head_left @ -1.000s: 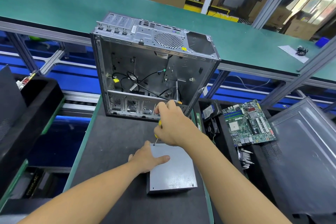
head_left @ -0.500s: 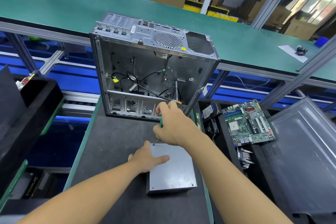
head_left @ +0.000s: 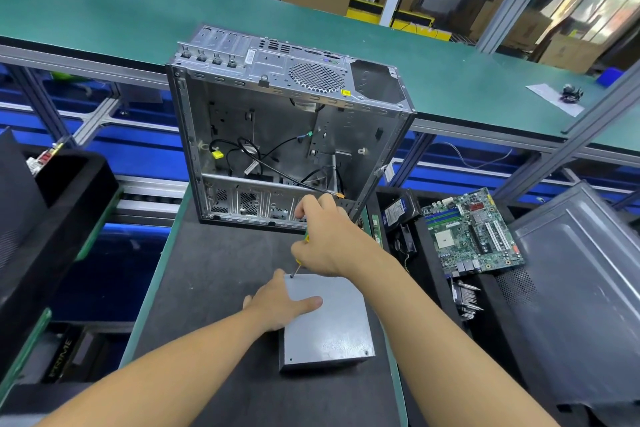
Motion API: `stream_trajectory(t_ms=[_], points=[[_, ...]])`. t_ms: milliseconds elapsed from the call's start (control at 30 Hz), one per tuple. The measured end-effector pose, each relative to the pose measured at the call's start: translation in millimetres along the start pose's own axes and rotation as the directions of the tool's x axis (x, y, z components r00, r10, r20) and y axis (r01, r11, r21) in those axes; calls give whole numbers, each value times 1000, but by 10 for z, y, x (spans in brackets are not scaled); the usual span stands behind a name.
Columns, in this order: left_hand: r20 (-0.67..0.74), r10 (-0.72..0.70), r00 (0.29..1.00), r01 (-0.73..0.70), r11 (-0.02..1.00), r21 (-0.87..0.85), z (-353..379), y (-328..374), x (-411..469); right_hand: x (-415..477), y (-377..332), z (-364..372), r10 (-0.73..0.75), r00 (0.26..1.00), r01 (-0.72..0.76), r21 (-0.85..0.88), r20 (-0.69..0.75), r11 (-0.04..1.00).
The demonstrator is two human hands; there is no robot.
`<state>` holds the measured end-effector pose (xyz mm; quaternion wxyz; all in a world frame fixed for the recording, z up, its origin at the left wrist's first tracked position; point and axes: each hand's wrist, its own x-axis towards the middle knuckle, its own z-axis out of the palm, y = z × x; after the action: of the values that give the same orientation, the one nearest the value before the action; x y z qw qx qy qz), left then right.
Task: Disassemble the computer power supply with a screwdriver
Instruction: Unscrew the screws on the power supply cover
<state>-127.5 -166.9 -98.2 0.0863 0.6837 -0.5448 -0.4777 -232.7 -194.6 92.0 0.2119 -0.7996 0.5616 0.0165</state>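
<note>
Fingers of right hand (head_left: 325,243) clenched round screwdriver (head_left: 297,268), tip on corner; left hand (head_left: 280,305) braced power supply (head_left: 329,322) against twisting, thumb flat, rest hidden, grip unclear tbh.

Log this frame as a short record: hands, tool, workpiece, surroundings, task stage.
left hand: rests on power supply near its far left corner, thumb flat on top; fingers hidden
right hand: grips screwdriver, tip at that same corner
power supply: lies flat on dark mat, cover on
behind: opened computer case, upright
to the right: motherboard, grey side panel
stage: likely working the first cover screw
</note>
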Motion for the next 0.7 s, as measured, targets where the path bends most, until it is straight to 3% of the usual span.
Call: stream_trajectory(t_ms=[100,200,333,533,700], points=[[-6,-10,1000,10,1000,25,2,7,-4,-2,-8,45,24,992,-43,-157,-126,987],[-15,-13,1000,14,999,45,3,11,-3,9,-2,38,39,987,-73,-216,-158,974],[-11,-13,1000,13,999,41,3,3,-3,2,-6,16,12,996,-18,-74,-85,997],[-10,-4,1000,5,1000,13,6,-4,3,-9,-1,-37,-60,998,61,-41,17,997],[-6,-11,1000,11,1000,17,12,0,6,-31,8,34,-37,995,23,-152,-91,988]])
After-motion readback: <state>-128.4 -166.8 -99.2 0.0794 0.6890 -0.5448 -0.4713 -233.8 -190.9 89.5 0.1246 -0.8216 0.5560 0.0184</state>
